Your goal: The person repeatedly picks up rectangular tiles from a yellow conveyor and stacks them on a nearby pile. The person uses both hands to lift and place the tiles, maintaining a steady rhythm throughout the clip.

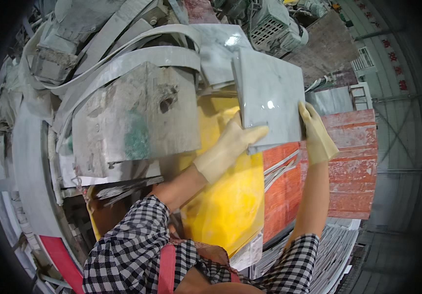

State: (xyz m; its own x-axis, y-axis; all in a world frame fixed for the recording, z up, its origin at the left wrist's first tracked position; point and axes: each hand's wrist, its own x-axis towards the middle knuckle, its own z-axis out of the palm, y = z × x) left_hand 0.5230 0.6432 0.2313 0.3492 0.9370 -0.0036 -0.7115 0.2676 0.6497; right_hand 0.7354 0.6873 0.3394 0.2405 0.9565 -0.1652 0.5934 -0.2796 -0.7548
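Note:
Glossy grey-white marble-look tiles [274,93], at least two stacked together, are raised in front of me. My left hand [228,147], in a cream glove, grips their lower left edge with the thumb over the front face. On the right edge, my right hand [317,132], gloved alike, is closed with its fingertips along the side. Just behind them lie more shiny tiles of the same look [218,51]. Below the held tiles is a smooth yellow panel [225,210].
To the left stands a dusty machine housing [137,112] with pale belts [147,56] over it. Red-orange boards [343,161] lie to the right. Thin grey strips [328,250] are piled at lower right. A motor [274,27] sits at the back.

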